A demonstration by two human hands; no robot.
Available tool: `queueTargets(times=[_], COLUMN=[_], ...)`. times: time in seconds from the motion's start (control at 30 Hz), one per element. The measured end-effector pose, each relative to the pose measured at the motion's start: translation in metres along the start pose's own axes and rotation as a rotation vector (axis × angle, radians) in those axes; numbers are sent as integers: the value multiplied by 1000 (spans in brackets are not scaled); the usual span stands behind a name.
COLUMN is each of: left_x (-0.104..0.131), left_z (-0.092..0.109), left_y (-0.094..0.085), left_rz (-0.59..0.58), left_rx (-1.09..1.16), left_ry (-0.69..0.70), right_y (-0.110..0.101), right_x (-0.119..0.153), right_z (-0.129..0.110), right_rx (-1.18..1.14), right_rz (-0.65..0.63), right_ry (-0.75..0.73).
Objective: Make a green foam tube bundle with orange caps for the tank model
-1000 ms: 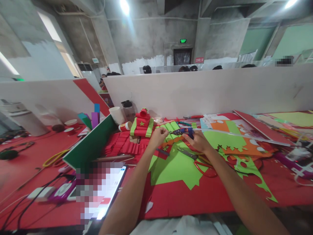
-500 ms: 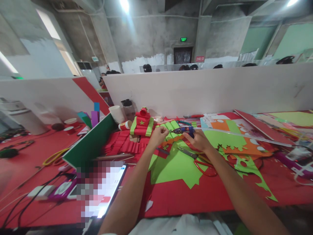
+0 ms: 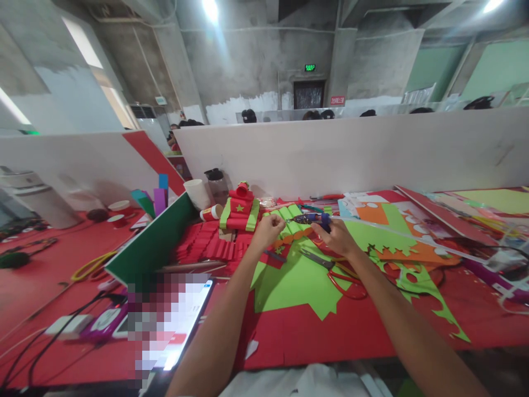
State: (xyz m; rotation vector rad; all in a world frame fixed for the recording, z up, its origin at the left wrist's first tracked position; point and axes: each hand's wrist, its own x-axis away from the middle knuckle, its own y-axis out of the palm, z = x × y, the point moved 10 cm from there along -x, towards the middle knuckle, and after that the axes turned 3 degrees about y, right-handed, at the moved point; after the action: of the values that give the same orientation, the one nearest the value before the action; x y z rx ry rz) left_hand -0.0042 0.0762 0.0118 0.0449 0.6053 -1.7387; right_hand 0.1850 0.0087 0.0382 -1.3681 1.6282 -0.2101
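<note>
My right hand (image 3: pixel 335 236) is closed around a blue glue gun (image 3: pixel 308 219), with a long clear glue stick (image 3: pixel 384 226) running out of its back to the right. The gun's tip points left at my left hand (image 3: pixel 271 229). Those left fingers are pinched together, and whatever they hold is too small to make out. Below both hands lie an orange paper strip (image 3: pixel 294 237), a green paper sheet (image 3: pixel 289 286) and scissors with red handles (image 3: pixel 345 284). Green paper rolls (image 3: pixel 288 212) sit just behind my hands.
A red and green paper figure (image 3: pixel 241 208) with a star stands left of my hands, near red paper rolls (image 3: pixel 210 240). A dark green board (image 3: pixel 152 242) leans at the left beside a lit phone (image 3: pixel 182 325). Cut green scraps (image 3: pixel 430 292) lie right; a white partition (image 3: pixel 330 154) closes the back.
The glue gun and my right hand have shifted very slightly. My left hand stays pinched in nearly the same place.
</note>
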Motion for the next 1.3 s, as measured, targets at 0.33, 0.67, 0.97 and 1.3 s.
queueTargets(times=[0.33,0.67,0.97,1.3], left_x=[1,3,4,2], left_z=[2,7,10,9], left_y=[3,5,5,5], left_rz=[-22,-37,-42,-32], left_rx=[-43,-60,-46,-51], left_ry=[41,53,53,70], right_y=[0,-1,1,1], right_x=[0,-1,-1,-1], right_z=[0,-5,-2,-4], right_rx=[31,61,108,125], right_rz=[6,14,15,3], right_ry=[10,-28,-14,-28])
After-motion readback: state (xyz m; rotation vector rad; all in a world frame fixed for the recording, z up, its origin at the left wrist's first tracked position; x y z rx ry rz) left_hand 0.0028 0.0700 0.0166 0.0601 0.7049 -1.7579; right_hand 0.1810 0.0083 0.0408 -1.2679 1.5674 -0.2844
